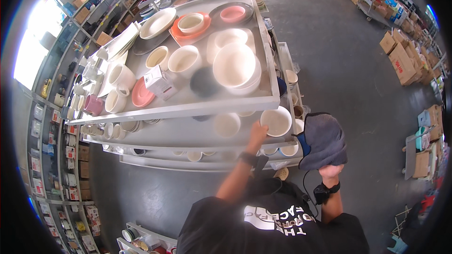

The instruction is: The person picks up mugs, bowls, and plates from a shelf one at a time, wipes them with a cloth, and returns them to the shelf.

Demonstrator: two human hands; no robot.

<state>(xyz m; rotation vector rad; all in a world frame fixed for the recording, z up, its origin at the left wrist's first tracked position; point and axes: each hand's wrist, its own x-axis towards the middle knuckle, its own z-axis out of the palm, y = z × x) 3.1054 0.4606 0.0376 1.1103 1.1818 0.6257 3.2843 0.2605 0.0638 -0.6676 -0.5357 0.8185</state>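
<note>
My left hand (257,134) grips the left rim of a round white bowl (277,122) at the right end of the shelf below the top one. Its fingers curl over the edge. My right hand (331,171) is closed around the lower end of a dark grey cloth (322,141), which spreads upward with a dark border and a blue patch on its left side. The cloth is to the right of the bowl, beyond the shelf's end. On the top shelf, stacked white bowls (235,68) stand nearest my left hand.
The white top shelf (188,109) carries bowls, plates, mugs, a pink dish (142,93) and a small white box (160,83). Lower tiers hold more crockery. Tall racks (56,160) line the left. Cardboard boxes (400,61) stand along the right, across the grey floor (329,51).
</note>
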